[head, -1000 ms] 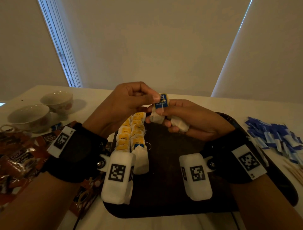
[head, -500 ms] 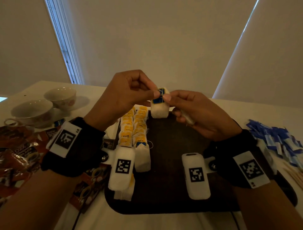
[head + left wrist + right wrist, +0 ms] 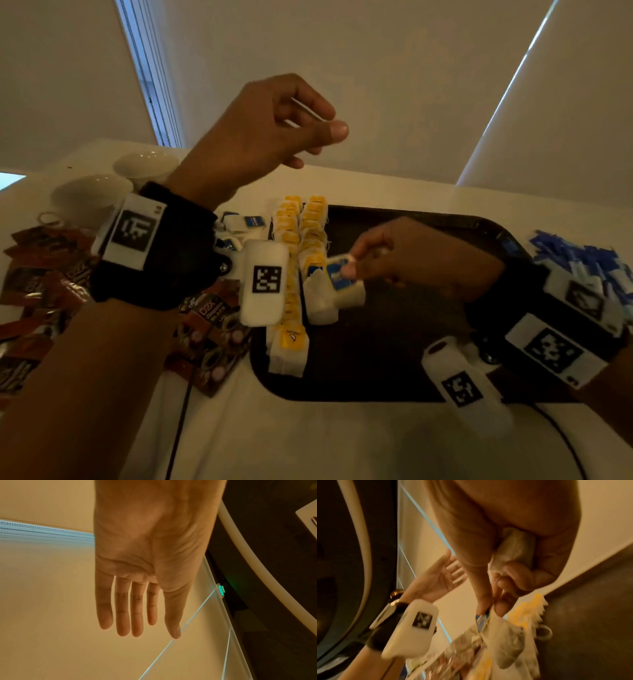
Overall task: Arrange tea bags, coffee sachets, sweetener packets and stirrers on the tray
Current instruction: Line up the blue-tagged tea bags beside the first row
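Your right hand (image 3: 421, 260) is pinching a blue-tagged tea bag (image 3: 344, 282) by its tag between thumb and forefinger, holding it low over the dark tray (image 3: 428, 370), right at the near end of the second row of tea bags; whether the bag is touching the tray or its neighbour you cannot tell from the head view. In the right wrist view your other fingers are curling around a second white tea bag (image 3: 513, 547) tucked against your palm. Your left hand (image 3: 270, 137) is hanging raised in the air above the table (image 3: 342, 445), well apart from the tray, holding nothing; the left wrist view is showing its fingers straight and slightly spread. Two rows of yellow-tagged tea bags (image 3: 291, 240) are lying along the tray's left edge. Brown coffee sachets (image 3: 44, 274) are sitting in a loose heap on the table to the left of the tray, with two white cups (image 3: 92, 195) behind them. Blue sweetener packets (image 3: 582, 263) are piled on the table at the tray's right.
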A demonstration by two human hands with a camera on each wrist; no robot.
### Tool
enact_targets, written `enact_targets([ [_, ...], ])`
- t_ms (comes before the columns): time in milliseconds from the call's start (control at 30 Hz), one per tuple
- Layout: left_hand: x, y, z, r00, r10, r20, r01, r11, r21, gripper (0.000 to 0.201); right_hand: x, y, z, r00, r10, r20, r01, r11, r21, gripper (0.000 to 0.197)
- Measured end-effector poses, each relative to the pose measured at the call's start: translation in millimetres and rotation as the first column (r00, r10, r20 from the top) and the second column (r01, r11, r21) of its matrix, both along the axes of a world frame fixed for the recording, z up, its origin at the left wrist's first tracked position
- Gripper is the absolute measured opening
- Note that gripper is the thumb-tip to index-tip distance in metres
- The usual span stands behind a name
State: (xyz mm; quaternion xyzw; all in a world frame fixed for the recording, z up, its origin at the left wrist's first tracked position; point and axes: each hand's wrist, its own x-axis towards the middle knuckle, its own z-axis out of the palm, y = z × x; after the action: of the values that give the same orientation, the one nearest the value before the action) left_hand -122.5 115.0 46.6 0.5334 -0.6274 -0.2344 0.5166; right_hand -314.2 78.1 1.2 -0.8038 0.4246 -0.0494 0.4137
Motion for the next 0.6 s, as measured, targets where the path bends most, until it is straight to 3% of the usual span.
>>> enact_targets([
  [133, 10, 2, 4, 0.999, 0.048, -0.007, -0.049, 0.997, -0.053, 0.028, 6, 9, -12, 0.991, 0.069, -0.113, -0.050, 0.986, 0.161, 0.011],
  [267, 14, 2, 4, 0.999, 0.054, 0.000, -0.053, 0.996, -0.078, 0.025, 15, 9, -22, 0.987, -0.009, -0.163, 0.065, 0.937, 0.344, 0.013],
  [367, 14, 1, 4, 0.999, 0.044, 0.011, -0.043, 0.995, -0.092, 0.027, 19, 8, -28, 0.977, -0.075, -0.201, 0.143, 0.927, 0.346, 0.014],
  [600, 16, -1, 3, 0.999, 0.030, 0.035, -0.026, 0.994, -0.104, 0.029, 25, 3, -29, 0.972, -0.117, -0.206, 0.169, 0.951, 0.258, 0.013],
])
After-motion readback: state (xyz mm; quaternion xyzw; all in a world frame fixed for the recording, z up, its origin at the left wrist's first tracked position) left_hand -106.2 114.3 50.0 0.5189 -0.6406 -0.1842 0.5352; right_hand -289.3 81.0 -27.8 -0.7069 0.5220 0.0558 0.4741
